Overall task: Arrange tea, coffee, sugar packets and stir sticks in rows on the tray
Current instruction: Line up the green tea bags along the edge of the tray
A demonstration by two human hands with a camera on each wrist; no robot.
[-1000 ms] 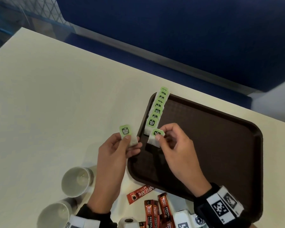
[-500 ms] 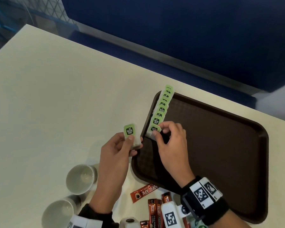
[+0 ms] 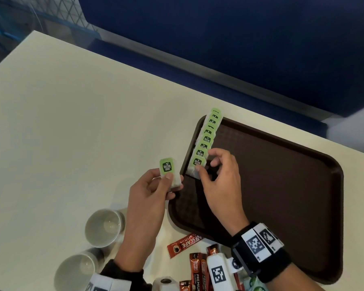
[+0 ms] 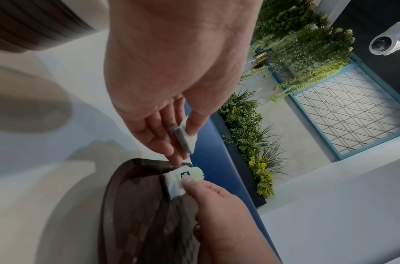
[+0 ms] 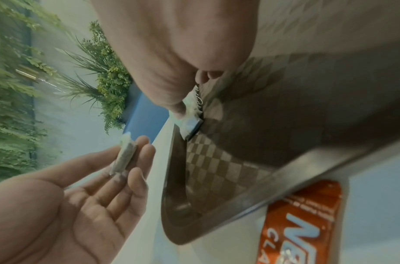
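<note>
A dark brown tray (image 3: pixel 282 185) lies on the cream table. Along its left rim runs a row of green-tagged tea bags (image 3: pixel 207 135). My right hand (image 3: pixel 206 164) pinches the nearest tea bag (image 3: pixel 195 164) at the near end of that row, thumb on its front, the bag touching the tray floor (image 5: pixel 190 114). My left hand (image 3: pixel 166 181) holds another tea bag (image 3: pixel 168 169) upright between thumb and fingers, just left of the tray (image 4: pixel 185 135). Red coffee sachets (image 3: pixel 186 244) lie on the table near the tray's front edge.
Two white paper cups (image 3: pixel 104 226) (image 3: pixel 76 271) lie on their sides at the front left. More coffee sachets (image 3: pixel 198 269) and a green packet (image 3: pixel 254 284) sit at the bottom edge. A blue bench (image 3: pixel 219 49) runs behind the table.
My right hand has carried its tea bag from above the tray down to the near end of the row. The left hand keeps its tea bag in the same place.
</note>
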